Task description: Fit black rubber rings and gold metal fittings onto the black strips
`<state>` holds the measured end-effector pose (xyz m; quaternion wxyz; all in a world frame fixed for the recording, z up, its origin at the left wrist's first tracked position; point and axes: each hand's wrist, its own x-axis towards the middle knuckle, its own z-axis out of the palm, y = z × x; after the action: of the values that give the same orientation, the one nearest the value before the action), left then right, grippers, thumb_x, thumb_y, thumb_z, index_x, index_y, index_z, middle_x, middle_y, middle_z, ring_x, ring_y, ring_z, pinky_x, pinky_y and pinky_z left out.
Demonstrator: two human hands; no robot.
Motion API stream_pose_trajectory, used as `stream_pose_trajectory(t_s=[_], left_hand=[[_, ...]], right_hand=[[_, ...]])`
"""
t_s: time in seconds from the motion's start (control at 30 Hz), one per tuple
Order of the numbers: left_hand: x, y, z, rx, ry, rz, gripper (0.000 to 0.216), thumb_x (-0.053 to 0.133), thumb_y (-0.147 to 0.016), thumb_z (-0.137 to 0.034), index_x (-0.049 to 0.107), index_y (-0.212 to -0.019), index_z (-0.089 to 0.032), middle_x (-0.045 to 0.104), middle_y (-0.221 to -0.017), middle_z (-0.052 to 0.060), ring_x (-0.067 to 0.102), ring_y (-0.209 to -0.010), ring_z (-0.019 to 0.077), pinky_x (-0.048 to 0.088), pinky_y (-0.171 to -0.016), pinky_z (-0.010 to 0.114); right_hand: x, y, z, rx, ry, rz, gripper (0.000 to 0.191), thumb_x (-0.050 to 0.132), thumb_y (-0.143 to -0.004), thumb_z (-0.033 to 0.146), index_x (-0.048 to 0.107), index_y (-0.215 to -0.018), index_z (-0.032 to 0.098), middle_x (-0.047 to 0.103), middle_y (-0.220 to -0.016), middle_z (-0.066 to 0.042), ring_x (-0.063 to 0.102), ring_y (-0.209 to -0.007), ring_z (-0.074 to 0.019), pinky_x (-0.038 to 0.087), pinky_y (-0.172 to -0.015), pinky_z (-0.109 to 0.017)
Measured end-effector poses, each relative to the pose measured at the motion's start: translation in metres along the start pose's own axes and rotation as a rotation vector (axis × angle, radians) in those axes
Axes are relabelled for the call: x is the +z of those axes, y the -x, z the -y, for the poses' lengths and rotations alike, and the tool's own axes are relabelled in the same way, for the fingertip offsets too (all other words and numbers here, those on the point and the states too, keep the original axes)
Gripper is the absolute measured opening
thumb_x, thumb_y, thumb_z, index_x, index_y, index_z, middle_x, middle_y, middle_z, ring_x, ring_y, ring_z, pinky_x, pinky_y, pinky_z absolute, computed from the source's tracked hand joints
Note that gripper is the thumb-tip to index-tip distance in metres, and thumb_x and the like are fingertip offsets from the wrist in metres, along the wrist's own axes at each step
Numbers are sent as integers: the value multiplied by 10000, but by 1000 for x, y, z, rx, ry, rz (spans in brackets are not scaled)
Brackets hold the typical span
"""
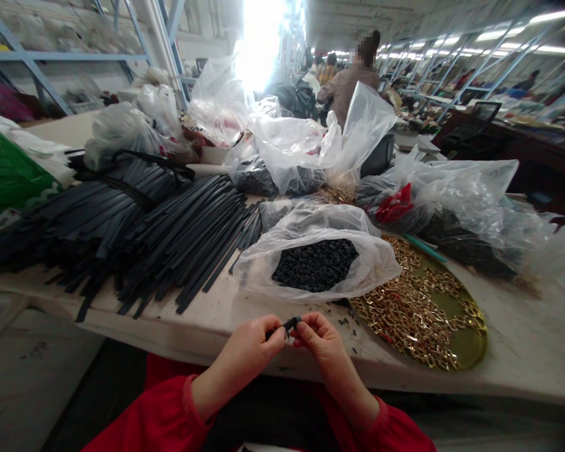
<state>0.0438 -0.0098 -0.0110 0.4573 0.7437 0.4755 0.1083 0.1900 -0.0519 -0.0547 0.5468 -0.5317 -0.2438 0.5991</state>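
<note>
Near the table's front edge, my left hand (pixel 258 342) and my right hand (pixel 321 342) meet with closed fingertips on a small black strap piece (pixel 290 324). The left fingers pinch its lower left end and the right fingers its upper right end; much of it is hidden by them. Just beyond my hands lies an open clear plastic bag (pixel 381 267) holding many small black loops (pixel 315 265). To the right, a round gold tray (pixel 475 351) carries a heap of small gold metal buckles (pixel 419 301). Long black straps (pixel 188 232) lie in bundles to the left.
Behind the open bag stand more plastic bags (pixel 301 138) with small parts. A teal stick-like tool (pixel 425 248) lies by the tray. A green-and-white bag (pixel 9 166) is at far left. A person (pixel 351 85) stands farther back, facing away.
</note>
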Motion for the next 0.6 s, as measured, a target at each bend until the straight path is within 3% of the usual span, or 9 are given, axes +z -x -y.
stream_pose_trajectory(t_s=[0.13, 0.43, 0.6], left_hand=[[0, 1, -1, 7, -70, -21, 243, 369, -823, -269, 498, -639, -176, 432, -557, -52, 435, -545, 96, 233, -499, 209], [-3, 8, 1, 70, -274, 6, 236, 381, -825, -290, 576, -736, -193, 562, -619, -13, 491, -568, 122, 229, -511, 223], [-7, 5, 2, 43, -126, 137, 274, 378, -811, -298, 581, -684, -165, 503, -571, -38, 434, -526, 101, 220, -478, 205]], right_hand=[[-1, -1, -4, -45, -22, 6, 334, 755, -581, 386, 530, -714, 177, 645, -607, 13, 548, -512, -106, 416, -529, -233], [-7, 4, -4, 198, -219, 199, 273, 737, -631, 363, 552, -689, 171, 581, -671, 28, 519, -611, -92, 393, -597, -204], [-8, 4, -3, 100, -80, 249, 284, 708, -657, 394, 543, -667, 164, 577, -669, 24, 479, -600, -90, 358, -593, -206]])
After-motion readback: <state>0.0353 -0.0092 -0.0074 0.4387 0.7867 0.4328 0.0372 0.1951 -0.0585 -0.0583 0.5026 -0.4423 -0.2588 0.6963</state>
